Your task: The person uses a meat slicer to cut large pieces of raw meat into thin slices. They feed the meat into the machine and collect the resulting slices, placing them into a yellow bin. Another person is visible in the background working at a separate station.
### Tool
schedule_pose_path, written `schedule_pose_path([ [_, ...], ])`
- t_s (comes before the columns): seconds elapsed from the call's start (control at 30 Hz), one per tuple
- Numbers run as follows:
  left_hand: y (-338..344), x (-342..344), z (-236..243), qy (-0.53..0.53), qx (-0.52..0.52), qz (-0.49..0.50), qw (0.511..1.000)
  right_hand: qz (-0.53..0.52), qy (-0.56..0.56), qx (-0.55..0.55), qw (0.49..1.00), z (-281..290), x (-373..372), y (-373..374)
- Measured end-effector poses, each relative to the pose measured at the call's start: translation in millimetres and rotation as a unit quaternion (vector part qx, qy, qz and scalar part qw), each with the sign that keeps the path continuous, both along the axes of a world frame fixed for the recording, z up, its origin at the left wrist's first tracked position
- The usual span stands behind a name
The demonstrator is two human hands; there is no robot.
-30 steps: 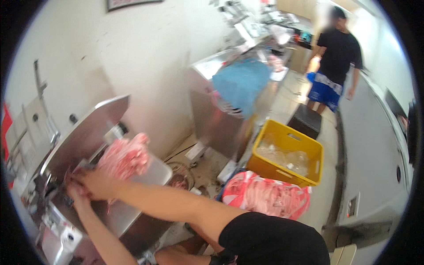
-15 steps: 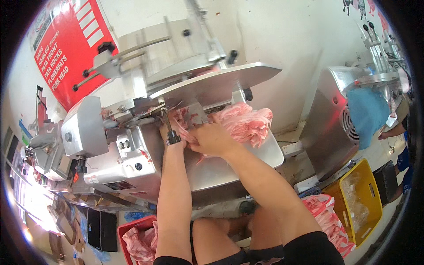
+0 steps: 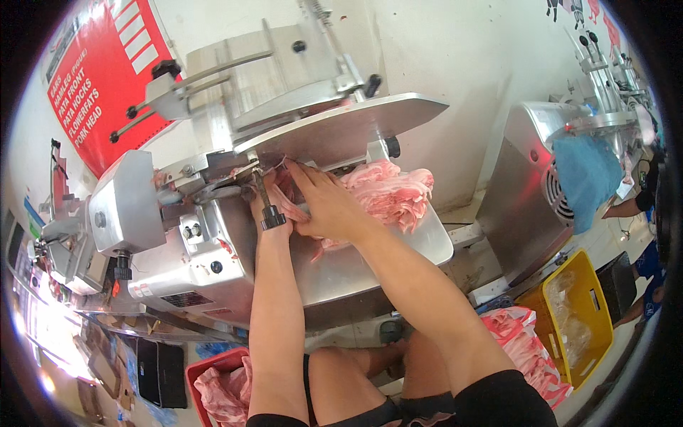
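Note:
In front of me stands a metal meat slicer (image 3: 220, 256) with a slanted plate. On its receiving tray lies a folded pile of thin pink meat slices (image 3: 391, 196). My right hand (image 3: 324, 203) rests at the pile's left side, fingers stretched out and pointing up under the plate, thumb apart. A strip of sliced meat (image 3: 284, 201) shows between its thumb side and my left hand (image 3: 265, 220). That left hand is below the plate, behind a rod with a black knob (image 3: 272, 217); its fingers are mostly hidden.
Below me are a red crate of meat chunks (image 3: 220, 359) and a bag of meat (image 3: 523, 341). A yellow crate (image 3: 596, 317) holds clear plastic. Another slicer (image 3: 523, 185), draped with blue cloth (image 3: 597, 181), stands right. A person's arm (image 3: 622, 208) shows at far right.
My right hand has gone from curled fingers to stretched ones, its fingertips reaching up toward the plate. My left hand stays near the same spot. The view has shifted slightly.

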State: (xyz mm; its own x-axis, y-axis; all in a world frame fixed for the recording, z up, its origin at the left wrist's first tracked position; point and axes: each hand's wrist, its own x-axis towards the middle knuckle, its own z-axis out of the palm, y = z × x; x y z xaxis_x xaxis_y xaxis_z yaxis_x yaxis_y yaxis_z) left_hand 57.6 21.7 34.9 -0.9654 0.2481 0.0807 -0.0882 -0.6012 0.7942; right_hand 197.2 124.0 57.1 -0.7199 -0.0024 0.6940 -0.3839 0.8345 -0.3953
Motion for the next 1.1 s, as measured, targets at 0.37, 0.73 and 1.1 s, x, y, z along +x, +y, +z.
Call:
schedule_pose_path([
  [0.37, 6, 15, 8, 0.015, -0.009, -0.028, 0.999, -0.024, 0.007, 0.037, 0.999, -11, -4, -2],
  [0.73, 1, 0, -10, -0.029, 0.062, -0.030, 0.997, -0.043, -0.013, 0.073, 0.996, -14, -3, 3],
  [1.1, 2, -6, -10, 0.010, 0.099, -0.029, 0.995, -0.016, 0.024, -0.010, 1.000, -3, -6, 1],
])
